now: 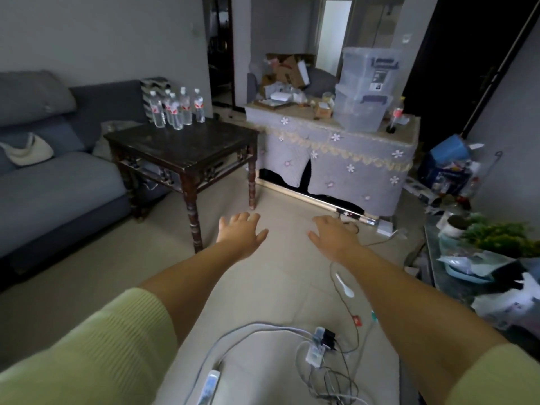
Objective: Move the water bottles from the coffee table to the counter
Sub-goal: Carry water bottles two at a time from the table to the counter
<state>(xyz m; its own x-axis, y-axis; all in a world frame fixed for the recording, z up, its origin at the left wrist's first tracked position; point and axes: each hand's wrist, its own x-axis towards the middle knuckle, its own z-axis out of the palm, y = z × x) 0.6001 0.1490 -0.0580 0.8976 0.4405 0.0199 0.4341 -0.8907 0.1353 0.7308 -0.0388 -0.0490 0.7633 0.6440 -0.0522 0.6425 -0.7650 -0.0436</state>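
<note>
Several clear water bottles (pixel 175 109) with red-and-white labels stand upright in a cluster at the far left corner of the dark wooden coffee table (pixel 187 147). The counter (pixel 336 141), draped in a grey cloth with flowers, stands to the right of the table. My left hand (pixel 241 233) and my right hand (pixel 333 236) reach forward, palms down, fingers spread, holding nothing. Both hover over the floor, well short of the table and bottles.
A blue-grey sofa (pixel 58 176) lies left of the table. Stacked clear storage boxes (pixel 365 89), cardboard and clutter fill the counter top. Cables and a power strip (pixel 317 346) lie on the floor near me. A cluttered glass table with a plant (pixel 496 238) stands at right.
</note>
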